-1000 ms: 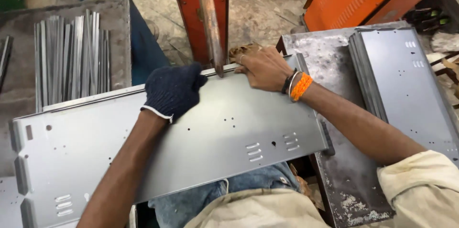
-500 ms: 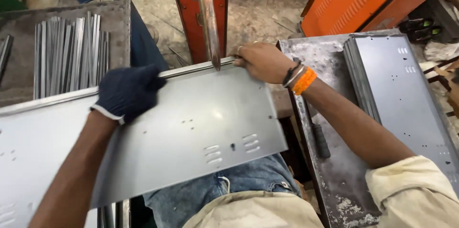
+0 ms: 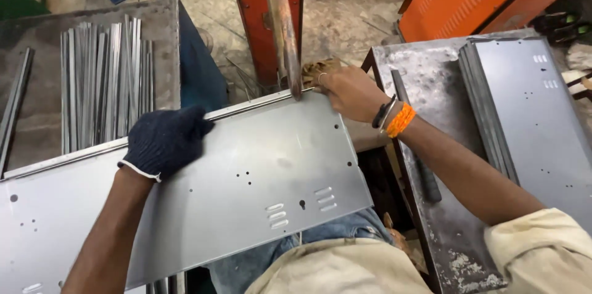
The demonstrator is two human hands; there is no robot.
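My gloved left hand (image 3: 165,140) presses flat, fingers released, on the metal panel (image 3: 246,189); my right hand (image 3: 348,90) fingers pinch its far edge.

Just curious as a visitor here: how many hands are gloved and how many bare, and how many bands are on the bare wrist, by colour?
Gloved hands: 1, the left hand in a dark blue glove
Bare hands: 1, the right hand
Orange wristbands: 1
Dark wristbands: 1
Total: 4

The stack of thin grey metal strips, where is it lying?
In the head view, the stack of thin grey metal strips lies upper left on a worn grey table, just beyond the dark-gloved left hand and large grey sheet-metal panel.
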